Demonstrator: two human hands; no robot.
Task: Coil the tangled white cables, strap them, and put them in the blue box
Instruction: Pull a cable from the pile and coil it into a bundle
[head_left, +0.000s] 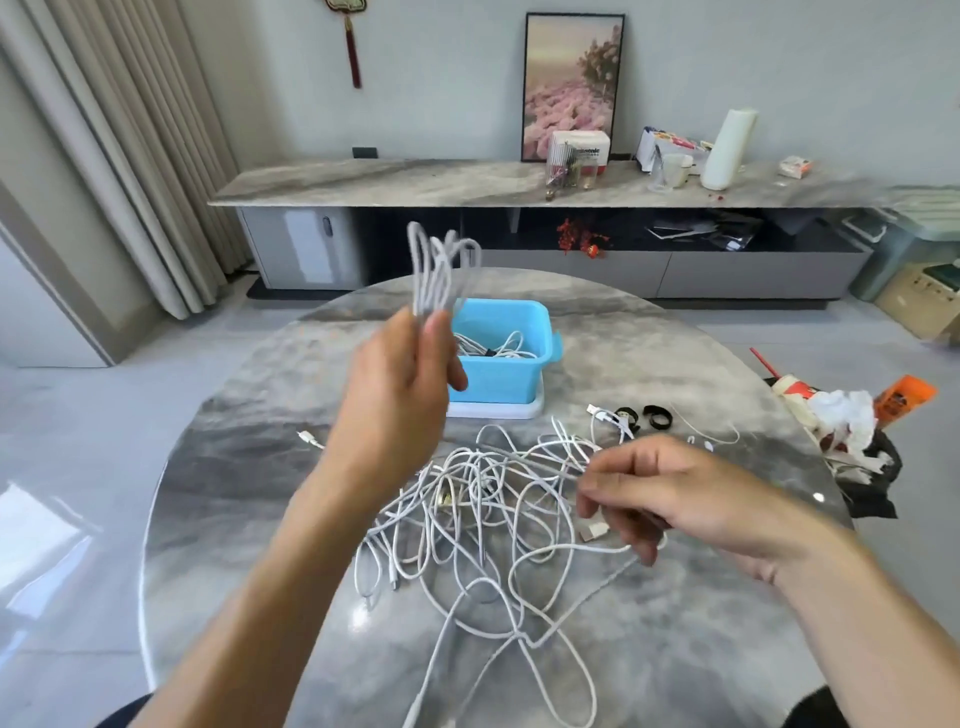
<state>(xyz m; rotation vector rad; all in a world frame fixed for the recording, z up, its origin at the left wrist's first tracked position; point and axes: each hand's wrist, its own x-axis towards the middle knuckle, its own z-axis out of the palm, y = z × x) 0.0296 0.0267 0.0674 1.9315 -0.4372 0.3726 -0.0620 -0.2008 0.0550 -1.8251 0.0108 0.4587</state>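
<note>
My left hand (400, 384) is raised above the table and grips a bunch of white cable loops (436, 270) that stick up from its fingers. Just behind it stands the blue box (511, 374), with some white cable lying inside. A tangled heap of white cables (483, 514) covers the middle of the round table. My right hand (670, 499) hovers over the heap's right side and pinches a strand that runs left into the tangle. Black straps (657, 417) lie to the right of the box.
The box stands on a white lid or tray (498, 411). At the table's right edge (810, 467) lie crumpled paper, a black bag and an orange packet (904, 397). A loose white plug (310, 439) lies at the left. A long sideboard stands behind the table.
</note>
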